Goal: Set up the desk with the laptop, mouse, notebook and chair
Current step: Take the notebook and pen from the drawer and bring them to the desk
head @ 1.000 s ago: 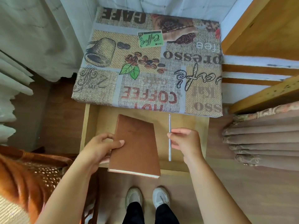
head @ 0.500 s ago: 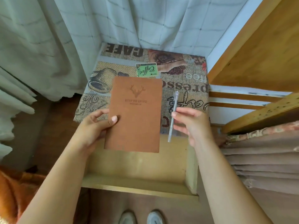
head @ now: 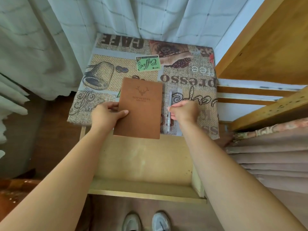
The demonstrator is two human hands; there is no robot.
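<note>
**Notebook and pen at the front of the bench**

While the person stood over the open drawer [head: 143, 160], both hands were out over the bench [head: 188, 75], which was covered by a coffee-print cloth; the left hand [head: 106, 115] was closed on the left edge of the brown notebook [head: 141, 109], thumb lying across the cover and fingers tucked underneath; the notebook sat cover up, a deer-head emblem near its top, most of it over the cloth and its near edge jutting past the front of the bench above the drawer; whether it lay flat on the cloth or was held just above it could not be told; the right hand [head: 185, 111] was curled into a loose fist around a slim silver pen [head: 169, 112], which ran away from the person just to the right of the notebook, close to it but apart; pale curtains [head: 50, 47] hung behind and to the left; a wooden frame [head: 266, 52] stood at the right; two light shoes [head: 146, 221] showed below the drawer front.
</note>
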